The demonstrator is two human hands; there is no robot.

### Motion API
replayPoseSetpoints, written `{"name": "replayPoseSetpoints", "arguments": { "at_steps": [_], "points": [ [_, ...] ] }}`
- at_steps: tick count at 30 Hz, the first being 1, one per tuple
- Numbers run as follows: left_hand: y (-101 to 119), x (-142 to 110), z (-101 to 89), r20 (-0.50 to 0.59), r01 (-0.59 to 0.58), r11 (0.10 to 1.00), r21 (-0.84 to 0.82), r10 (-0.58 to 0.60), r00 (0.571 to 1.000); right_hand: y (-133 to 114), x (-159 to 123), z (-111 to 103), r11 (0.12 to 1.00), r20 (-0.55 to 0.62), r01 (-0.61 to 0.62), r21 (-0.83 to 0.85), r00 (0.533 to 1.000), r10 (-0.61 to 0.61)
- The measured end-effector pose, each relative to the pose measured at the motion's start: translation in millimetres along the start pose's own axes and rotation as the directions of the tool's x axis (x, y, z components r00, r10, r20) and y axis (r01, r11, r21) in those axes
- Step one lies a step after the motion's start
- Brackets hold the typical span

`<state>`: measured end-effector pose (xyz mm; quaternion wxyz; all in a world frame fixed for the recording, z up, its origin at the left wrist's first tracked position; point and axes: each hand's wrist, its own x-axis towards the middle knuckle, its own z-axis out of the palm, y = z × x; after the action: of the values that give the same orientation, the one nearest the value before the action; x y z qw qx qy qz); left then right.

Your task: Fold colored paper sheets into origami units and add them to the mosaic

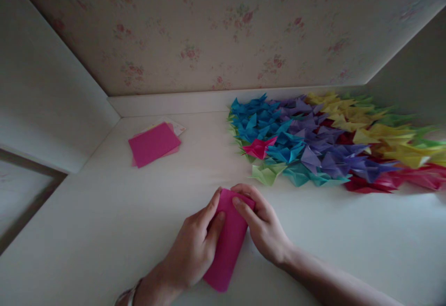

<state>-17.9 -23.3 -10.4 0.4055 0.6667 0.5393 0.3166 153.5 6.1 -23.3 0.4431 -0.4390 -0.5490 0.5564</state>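
Between my two hands is a magenta sheet of origami paper [228,250], folded into a long narrow rectangle and slanting towards me above the white tabletop. My left hand [197,241] grips its left long edge, thumb on the face and fingers along the side. At the upper right corner, my right hand [263,222] pinches the paper with the thumb on top and fingers curled behind. The undersides of the fingers are hidden. Beyond the right hand, a single pink folded paper crane [259,148] rests against blue ones.
Many folded paper cranes in blue, purple [313,129], yellow [379,132], green and red cover the tabletop [104,231] at the back right. A small stack of magenta paper [154,145] lies back left. White panels [45,64] and a floral wall [209,36] bound the table.
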Motion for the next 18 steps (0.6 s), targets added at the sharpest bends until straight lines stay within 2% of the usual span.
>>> {"name": "replayPoseSetpoints", "arguments": {
  "at_steps": [10, 18],
  "points": [
    [3.6, -1.0, -1.8, -0.042, -0.018, 0.999, 0.034, 0.02, 0.999, -2.0, 4.0, 2.3, 0.998, -0.093, -0.037, 0.057, 0.995, 0.043],
    [1.6, -0.4, 1.5, 0.001, -0.019, 1.0, 0.015, 0.019, 1.0, -6.1, 3.5, 4.0, 0.995, -0.106, -0.043, 0.086, 0.993, 0.052]
  ]
}}
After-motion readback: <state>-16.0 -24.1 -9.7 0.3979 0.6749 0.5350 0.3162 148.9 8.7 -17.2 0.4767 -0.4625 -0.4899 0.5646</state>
